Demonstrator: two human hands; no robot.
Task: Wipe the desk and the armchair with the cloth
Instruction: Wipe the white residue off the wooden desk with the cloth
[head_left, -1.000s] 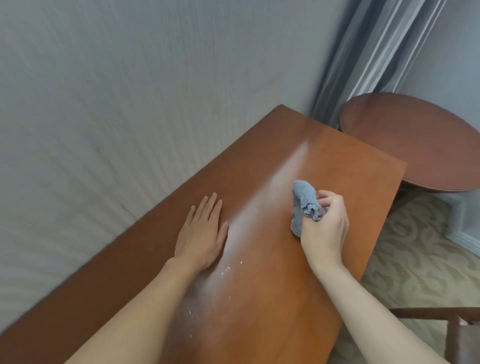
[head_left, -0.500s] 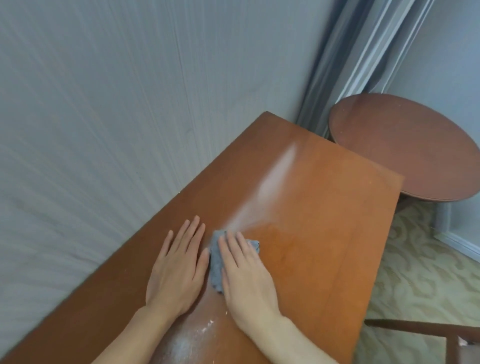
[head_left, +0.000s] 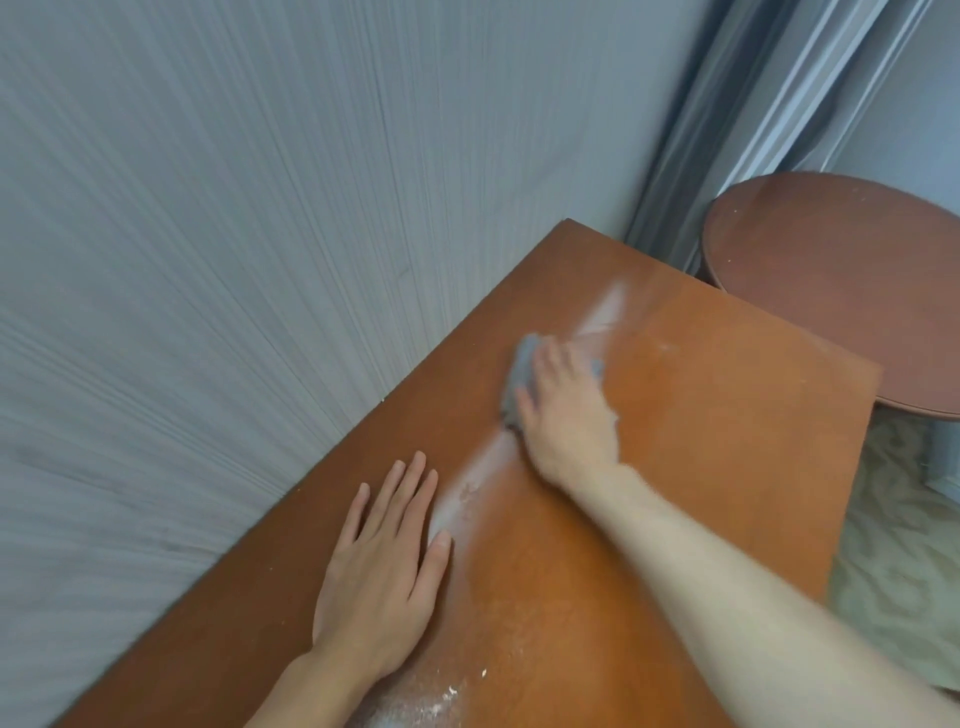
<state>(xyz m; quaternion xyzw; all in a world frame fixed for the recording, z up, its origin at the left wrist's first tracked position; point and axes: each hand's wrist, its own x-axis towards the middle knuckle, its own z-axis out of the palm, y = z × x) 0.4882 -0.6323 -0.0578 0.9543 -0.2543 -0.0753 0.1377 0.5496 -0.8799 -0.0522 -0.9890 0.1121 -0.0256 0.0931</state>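
The brown wooden desk (head_left: 727, 441) runs from the lower left to the upper right along the wall. My right hand (head_left: 569, 410) lies flat on the grey cloth (head_left: 522, 371) and presses it onto the desk's middle; most of the cloth is hidden under the palm. Flat on the desk nearer to me rests my left hand (head_left: 382, 566), fingers spread, holding nothing. A pale dusty streak (head_left: 478, 488) runs between the two hands, and white crumbs (head_left: 449, 693) lie near my left wrist. The armchair is out of view.
A grey textured wall (head_left: 234, 260) borders the desk's left side. A round brown side table (head_left: 841, 291) stands just beyond the desk's far end, with a grey curtain (head_left: 753, 130) behind it. Patterned carpet (head_left: 898, 545) lies to the right.
My right hand has slid the cloth away from my left hand, up the desk toward its far end. Before that it brought the cloth down flat beside the left hand. The left hand stays planted.
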